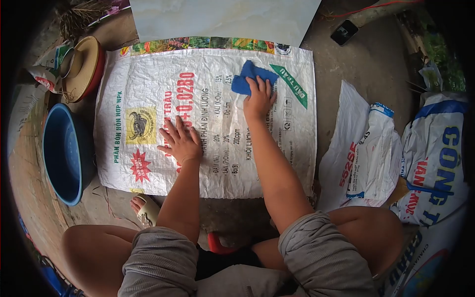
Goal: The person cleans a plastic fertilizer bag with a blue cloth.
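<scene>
A white printed fertilizer sack (217, 168) lies spread flat in front of me, with red, green and black lettering and a yellow buffalo emblem. My left hand (181, 142) rests on its middle, fingers spread and palm down, holding nothing. Near the sack's upper right, my right hand (261, 96) presses a folded blue cloth (242, 85) against the surface. The fingers lie over the cloth, next to the green corner band. Part of the cloth is hidden under that hand.
A blue basin (64, 153) stands at the left, below a straw hat (84, 69). Beyond the sack is a pale smooth board (217, 20). A phone (344, 32) lies on the ground at upper right. More sacks (368, 153) lie to the right. My sandalled foot (145, 210) is below.
</scene>
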Demonstrator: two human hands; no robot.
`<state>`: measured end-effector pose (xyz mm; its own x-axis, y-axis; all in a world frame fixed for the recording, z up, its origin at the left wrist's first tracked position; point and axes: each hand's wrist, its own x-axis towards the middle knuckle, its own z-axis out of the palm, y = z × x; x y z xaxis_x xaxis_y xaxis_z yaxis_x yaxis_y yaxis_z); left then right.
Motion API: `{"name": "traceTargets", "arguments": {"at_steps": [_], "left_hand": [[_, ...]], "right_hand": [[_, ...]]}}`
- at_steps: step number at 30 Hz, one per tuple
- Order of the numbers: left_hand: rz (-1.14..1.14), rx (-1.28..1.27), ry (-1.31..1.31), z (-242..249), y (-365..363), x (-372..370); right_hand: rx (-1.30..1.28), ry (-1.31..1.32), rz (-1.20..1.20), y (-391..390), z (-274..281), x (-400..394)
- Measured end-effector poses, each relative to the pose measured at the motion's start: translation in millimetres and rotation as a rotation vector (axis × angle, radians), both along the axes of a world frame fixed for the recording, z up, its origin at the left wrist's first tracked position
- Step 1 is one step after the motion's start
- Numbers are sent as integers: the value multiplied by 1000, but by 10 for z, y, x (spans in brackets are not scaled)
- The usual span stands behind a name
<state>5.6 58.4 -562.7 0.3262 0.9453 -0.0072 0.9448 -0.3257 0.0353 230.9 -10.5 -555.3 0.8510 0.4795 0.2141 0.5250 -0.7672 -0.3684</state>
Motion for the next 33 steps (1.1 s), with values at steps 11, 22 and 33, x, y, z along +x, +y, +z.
{"name": "traceTargets", "arguments": {"at_steps": [11, 22, 33], "left_hand": [[-14, 144, -111, -118, 12, -37], [-274, -680, -1378, 922, 526, 1268], [-7, -782, -1621, 1563, 938, 832]], "right_hand": [[864, 229, -473, -48, -6, 30], [1077, 1422, 188, 430, 818, -499], [800, 685, 97, 159, 519, -464]]}}
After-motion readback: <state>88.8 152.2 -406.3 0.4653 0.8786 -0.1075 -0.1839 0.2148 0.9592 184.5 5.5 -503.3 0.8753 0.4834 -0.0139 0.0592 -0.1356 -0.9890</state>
